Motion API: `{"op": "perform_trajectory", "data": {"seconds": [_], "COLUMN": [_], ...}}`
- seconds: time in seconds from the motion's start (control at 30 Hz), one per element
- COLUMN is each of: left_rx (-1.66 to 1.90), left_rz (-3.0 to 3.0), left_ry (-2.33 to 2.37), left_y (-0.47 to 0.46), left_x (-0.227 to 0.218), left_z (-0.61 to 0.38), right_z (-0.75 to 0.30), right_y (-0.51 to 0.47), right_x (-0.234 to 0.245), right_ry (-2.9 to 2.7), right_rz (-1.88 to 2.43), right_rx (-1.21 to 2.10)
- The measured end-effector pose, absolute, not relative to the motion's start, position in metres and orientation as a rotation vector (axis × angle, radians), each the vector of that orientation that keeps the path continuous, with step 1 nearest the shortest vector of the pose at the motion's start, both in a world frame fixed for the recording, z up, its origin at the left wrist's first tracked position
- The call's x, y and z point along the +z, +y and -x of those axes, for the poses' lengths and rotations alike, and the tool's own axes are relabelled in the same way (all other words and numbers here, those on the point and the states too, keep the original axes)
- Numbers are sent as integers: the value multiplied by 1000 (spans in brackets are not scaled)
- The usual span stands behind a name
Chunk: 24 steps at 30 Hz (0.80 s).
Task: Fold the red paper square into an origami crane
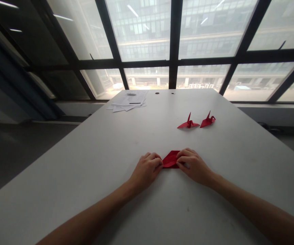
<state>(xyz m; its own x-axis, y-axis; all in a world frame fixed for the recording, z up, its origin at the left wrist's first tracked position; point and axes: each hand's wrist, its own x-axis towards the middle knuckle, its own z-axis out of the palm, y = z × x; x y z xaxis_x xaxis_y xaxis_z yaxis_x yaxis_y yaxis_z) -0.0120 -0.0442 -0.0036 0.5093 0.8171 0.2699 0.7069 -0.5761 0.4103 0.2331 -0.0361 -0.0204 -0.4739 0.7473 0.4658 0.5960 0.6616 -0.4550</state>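
Observation:
A partly folded piece of red origami paper lies on the white table between my two hands. My left hand pinches its left corner, with the thumb and fingertips closed together. At the right side, my right hand grips the paper between thumb and fingers. The fingers cover both ends of the paper, and a raised fold shows in its middle. Beyond my right hand stand two finished red paper cranes, one on the left with wings spread and one on the right.
Loose white printed sheets lie at the far left of the table, with a dark pen-like stick on them. Two small dark round spots sit near the far edge. Large framed windows rise behind the table, and a blue curtain hangs at left.

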Motion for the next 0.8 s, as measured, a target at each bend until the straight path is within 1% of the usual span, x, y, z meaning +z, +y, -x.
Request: {"op": "perform_trajectory", "data": {"seconds": [0.17, 0.37, 0.53, 0.63, 0.73, 0.8], "left_rx": [648, 723, 717, 740, 783, 797], "left_rz": [-2541, -2417, -2437, -2405, -2350, -2352], "left_ry": [1214, 1217, 1215, 1245, 1284, 1288], "left_y": [-45, -37, -35, -35, -33, -33], "left_x": [-5, -10, -9, -10, -9, -8], "left_z": [7, 7, 9, 9, 10, 11], "right_z": [-234, -234, -236, -242, -251, -257], "right_y": [-37, -33, -31, -26, -17, -11], "right_x": [-19, -23, -23, -21, -22, -24], "right_ry": [-2274, -2204, -2130, -1963, -1668, -1564], "right_rz": [951, 966, 968, 988, 1114, 1191], "right_rx": [258, 295, 364, 349, 280, 275]}}
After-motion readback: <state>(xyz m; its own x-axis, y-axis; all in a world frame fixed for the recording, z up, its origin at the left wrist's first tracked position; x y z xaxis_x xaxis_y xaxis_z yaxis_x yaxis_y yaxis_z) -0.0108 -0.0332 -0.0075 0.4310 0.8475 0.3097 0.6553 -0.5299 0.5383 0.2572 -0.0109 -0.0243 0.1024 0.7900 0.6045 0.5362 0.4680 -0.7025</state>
